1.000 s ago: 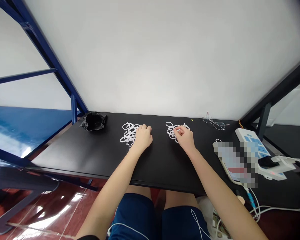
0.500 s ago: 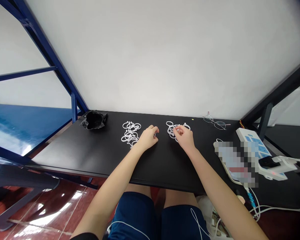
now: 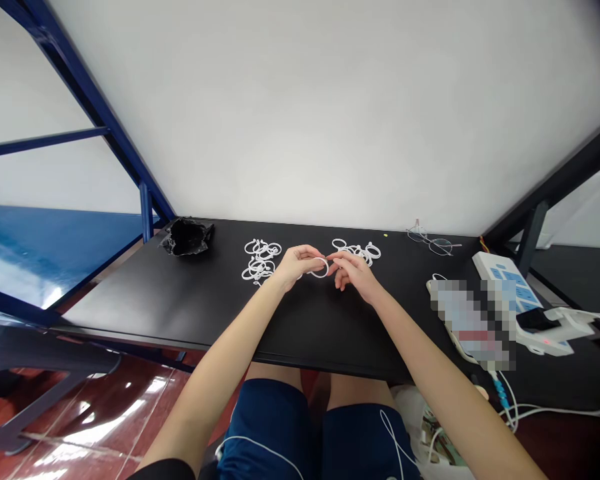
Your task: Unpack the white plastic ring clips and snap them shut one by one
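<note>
Both grips (image 3: 320, 267) between ring piles (image 3: 260, 260)

Both forearms stretch forward, left hand (image 3: 294, 263) and right hand (image 3: 353, 273) meeting (fingers pinched together).

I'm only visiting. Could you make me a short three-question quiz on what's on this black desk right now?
1. True or false: both hands meet at one white ring.
2. Which lies farthest to the person's left: A) eyeglasses, B) black bag, C) power strip?
3. How many piles of white rings lie on the desk?

Key: 1 true, the left hand and right hand pinch it. 2 B. 3 two: left pile, right pile.
</note>
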`<action>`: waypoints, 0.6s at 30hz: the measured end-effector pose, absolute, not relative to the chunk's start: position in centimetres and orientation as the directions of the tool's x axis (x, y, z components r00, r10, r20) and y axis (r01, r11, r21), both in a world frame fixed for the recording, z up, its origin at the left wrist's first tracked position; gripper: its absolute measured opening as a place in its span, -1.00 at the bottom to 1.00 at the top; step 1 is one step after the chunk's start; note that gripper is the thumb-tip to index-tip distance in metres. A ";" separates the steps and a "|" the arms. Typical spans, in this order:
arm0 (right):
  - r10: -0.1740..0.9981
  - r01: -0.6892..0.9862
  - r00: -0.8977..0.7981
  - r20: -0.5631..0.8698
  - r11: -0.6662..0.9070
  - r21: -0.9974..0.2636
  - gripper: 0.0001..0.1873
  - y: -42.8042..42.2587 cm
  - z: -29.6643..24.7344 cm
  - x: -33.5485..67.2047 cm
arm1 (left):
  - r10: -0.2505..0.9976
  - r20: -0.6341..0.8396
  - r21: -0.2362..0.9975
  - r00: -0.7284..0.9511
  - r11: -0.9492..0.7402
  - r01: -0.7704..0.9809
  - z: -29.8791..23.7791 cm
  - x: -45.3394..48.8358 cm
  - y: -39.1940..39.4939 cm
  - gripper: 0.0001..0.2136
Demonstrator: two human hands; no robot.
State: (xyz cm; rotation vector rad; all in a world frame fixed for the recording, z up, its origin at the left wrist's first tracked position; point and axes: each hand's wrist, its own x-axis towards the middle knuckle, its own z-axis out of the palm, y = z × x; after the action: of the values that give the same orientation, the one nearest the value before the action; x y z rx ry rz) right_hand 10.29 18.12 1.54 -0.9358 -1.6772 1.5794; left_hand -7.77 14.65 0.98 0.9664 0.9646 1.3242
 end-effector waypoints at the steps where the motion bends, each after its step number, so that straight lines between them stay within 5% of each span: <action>1: 0.831 0.043 -0.555 -0.033 -0.011 -0.999 -0.64 18.0 1.6 10.2 | 1.000 -0.008 0.955 0.019 0.013 -0.295 0.8 -7.6 14.6 -0.71; 12: 0.927 -0.045 -0.365 0.082 0.070 -0.997 -0.60 18.4 1.2 10.3 | 0.976 0.215 0.974 -0.031 -0.212 0.083 0.6 -6.8 14.4 -0.72; 18: 0.972 -0.047 -0.208 0.110 0.102 -0.994 -0.64 19.4 0.4 10.8 | 0.906 0.397 0.634 0.145 -0.385 0.670 0.3 -6.6 13.6 -0.72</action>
State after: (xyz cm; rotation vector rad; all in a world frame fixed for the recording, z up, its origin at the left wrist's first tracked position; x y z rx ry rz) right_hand 10.75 19.38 0.37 -0.9953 -1.3840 1.2973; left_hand -6.65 13.64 0.32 2.1214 1.5245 1.0872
